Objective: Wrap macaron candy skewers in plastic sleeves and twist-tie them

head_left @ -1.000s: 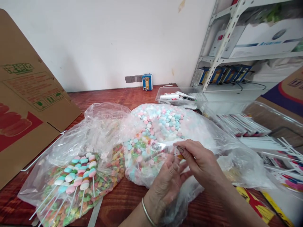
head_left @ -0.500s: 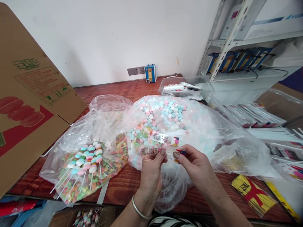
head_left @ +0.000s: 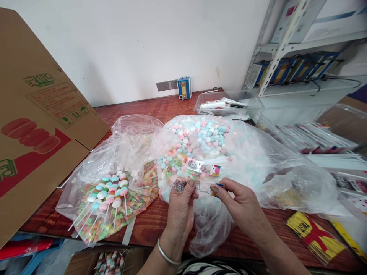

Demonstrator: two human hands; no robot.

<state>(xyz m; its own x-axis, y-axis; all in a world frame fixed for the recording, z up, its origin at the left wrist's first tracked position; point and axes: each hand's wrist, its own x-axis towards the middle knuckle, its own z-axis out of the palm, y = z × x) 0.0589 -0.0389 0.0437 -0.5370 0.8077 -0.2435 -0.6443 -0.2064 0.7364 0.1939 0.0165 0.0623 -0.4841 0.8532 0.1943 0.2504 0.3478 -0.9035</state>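
Note:
My left hand (head_left: 179, 210) and my right hand (head_left: 239, 204) both pinch a small clear printed packet (head_left: 200, 186) above the table's front edge. A second packet (head_left: 203, 168) with a barcode and a cartoon print lies just beyond it on a big plastic bag of pink, blue and white sweets (head_left: 206, 137). To the left, a bundle of sweet skewers (head_left: 110, 191) on white sticks rests on another bag of small multicoloured sweets (head_left: 123, 210). A metal bangle circles my left wrist.
A large cardboard box (head_left: 37, 126) leans at the left. A clear tray (head_left: 229, 105) with tubes sits at the back beside a blue device (head_left: 183, 87) at the wall. Clear boxes of packets (head_left: 312, 139) and a metal shelf (head_left: 286, 46) stand right. Yellow-red wrappers (head_left: 314, 235) lie front right.
Both hands drew back toward the table's front edge with the packet. My left fingers came up and pinched its left end, and a second packet now lies apart on the bag.

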